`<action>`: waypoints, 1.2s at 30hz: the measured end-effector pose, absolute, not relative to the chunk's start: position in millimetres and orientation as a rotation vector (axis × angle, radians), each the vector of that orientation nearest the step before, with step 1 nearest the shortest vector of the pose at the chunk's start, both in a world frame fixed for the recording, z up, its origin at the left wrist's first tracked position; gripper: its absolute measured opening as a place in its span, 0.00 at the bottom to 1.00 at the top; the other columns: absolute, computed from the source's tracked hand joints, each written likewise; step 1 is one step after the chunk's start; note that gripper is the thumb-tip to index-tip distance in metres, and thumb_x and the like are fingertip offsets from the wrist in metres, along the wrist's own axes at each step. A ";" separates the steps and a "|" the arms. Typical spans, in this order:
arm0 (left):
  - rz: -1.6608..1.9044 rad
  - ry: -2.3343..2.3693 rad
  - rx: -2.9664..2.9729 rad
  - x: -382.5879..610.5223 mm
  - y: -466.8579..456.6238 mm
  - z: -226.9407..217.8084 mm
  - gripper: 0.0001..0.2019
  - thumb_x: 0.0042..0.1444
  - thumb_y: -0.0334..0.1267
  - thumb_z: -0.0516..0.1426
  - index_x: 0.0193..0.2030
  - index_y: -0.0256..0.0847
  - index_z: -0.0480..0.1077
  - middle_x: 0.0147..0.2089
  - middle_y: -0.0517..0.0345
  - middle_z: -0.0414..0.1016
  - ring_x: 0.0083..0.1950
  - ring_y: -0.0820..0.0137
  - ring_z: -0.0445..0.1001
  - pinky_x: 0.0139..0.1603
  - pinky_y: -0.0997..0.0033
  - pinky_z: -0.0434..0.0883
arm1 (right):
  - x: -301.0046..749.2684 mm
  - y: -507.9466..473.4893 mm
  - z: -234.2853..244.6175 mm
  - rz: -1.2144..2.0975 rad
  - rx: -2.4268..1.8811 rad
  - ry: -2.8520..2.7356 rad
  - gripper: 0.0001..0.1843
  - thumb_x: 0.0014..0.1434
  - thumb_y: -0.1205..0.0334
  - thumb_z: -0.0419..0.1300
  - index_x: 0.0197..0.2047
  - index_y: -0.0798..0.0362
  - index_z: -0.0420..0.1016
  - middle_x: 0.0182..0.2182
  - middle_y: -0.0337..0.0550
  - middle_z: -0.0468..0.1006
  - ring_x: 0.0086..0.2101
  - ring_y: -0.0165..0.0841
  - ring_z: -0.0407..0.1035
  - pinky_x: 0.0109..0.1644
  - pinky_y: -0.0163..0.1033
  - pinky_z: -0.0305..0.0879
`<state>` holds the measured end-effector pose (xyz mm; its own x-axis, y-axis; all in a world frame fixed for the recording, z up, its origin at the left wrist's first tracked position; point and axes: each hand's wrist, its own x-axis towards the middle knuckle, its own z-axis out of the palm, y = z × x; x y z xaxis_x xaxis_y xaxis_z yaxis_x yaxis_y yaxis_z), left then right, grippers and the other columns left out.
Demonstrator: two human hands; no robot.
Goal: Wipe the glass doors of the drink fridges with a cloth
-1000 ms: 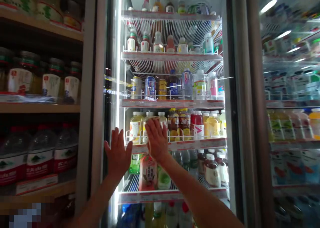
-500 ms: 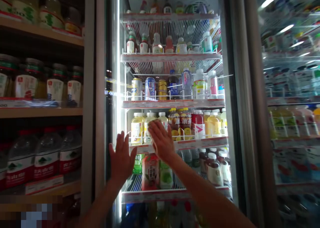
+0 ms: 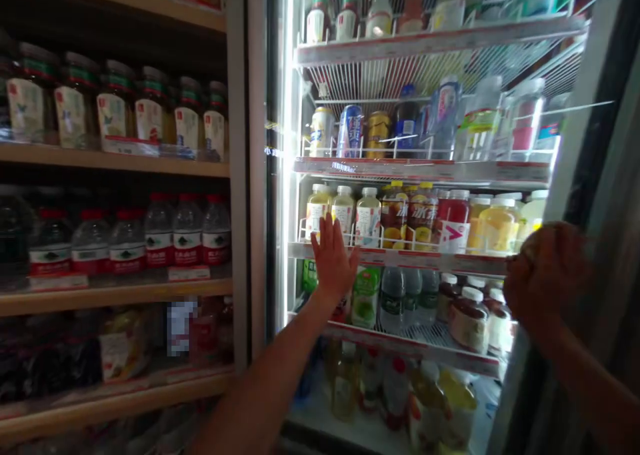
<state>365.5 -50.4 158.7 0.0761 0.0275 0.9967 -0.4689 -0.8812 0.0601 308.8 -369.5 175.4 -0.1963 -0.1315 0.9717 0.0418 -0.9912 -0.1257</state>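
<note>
Head: left hand [image 3: 333, 258] flat on door [image 3: 583, 102] (right hand [image 3: 545, 278] at edge).

Glass door [image 3: 280, 242] barring the shelves [image 3: 420, 168], bottles [image 3: 367, 218] packed in tight rows, free headroom above the cans [image 3: 350, 132].

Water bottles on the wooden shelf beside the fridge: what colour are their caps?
Red; the water bottles show best in the head view.
</note>
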 end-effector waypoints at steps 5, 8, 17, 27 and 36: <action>1.835 -0.548 2.042 360.7 -38.3 147.8 0.30 0.64 0.48 0.40 0.68 0.34 0.40 0.69 0.40 0.48 0.72 0.65 0.36 0.69 0.52 0.40 | 329.4 -272.7 164.6 -2.222 -2.134 -0.276 0.29 0.60 0.59 0.48 0.63 0.58 0.58 0.62 0.57 0.60 0.63 0.48 0.50 0.63 0.60 0.47; 1.759 -0.535 2.103 359.6 -14.1 134.7 0.30 0.64 0.49 0.40 0.68 0.36 0.42 0.69 0.41 0.48 0.72 0.65 0.39 0.69 0.50 0.41 | 340.7 -201.1 162.9 -2.110 -2.191 -0.457 0.29 0.61 0.62 0.48 0.65 0.51 0.54 0.63 0.50 0.59 0.65 0.43 0.45 0.66 0.58 0.42; 1.595 -0.234 2.146 361.1 78.1 117.3 0.31 0.63 0.52 0.41 0.67 0.36 0.49 0.69 0.39 0.47 0.71 0.59 0.44 0.67 0.46 0.43 | 366.7 -53.9 157.3 -1.981 -2.279 -1.004 0.22 0.62 0.68 0.47 0.59 0.53 0.63 0.63 0.42 0.61 0.65 0.36 0.47 0.69 0.53 0.28; 1.626 -0.434 2.151 355.1 42.4 129.8 0.29 0.63 0.49 0.43 0.67 0.38 0.47 0.70 0.41 0.47 0.71 0.59 0.44 0.68 0.47 0.42 | 355.6 -120.0 163.5 -2.128 -2.278 -0.832 0.22 0.62 0.65 0.48 0.60 0.50 0.63 0.63 0.39 0.61 0.66 0.32 0.42 0.69 0.51 0.18; 1.752 -0.783 2.029 353.2 -46.2 136.6 0.29 0.63 0.46 0.45 0.68 0.39 0.43 0.70 0.44 0.48 0.71 0.63 0.42 0.69 0.54 0.39 | 316.9 -288.4 155.2 -2.193 -2.322 -0.185 0.28 0.63 0.63 0.46 0.66 0.48 0.53 0.63 0.46 0.61 0.65 0.36 0.48 0.68 0.54 0.34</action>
<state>353.2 -46.2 136.6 0.0841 -0.1804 0.9800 -0.6093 -0.7875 -0.0927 316.9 -288.4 155.2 0.0543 0.1239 0.9908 0.0441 -0.9916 0.1216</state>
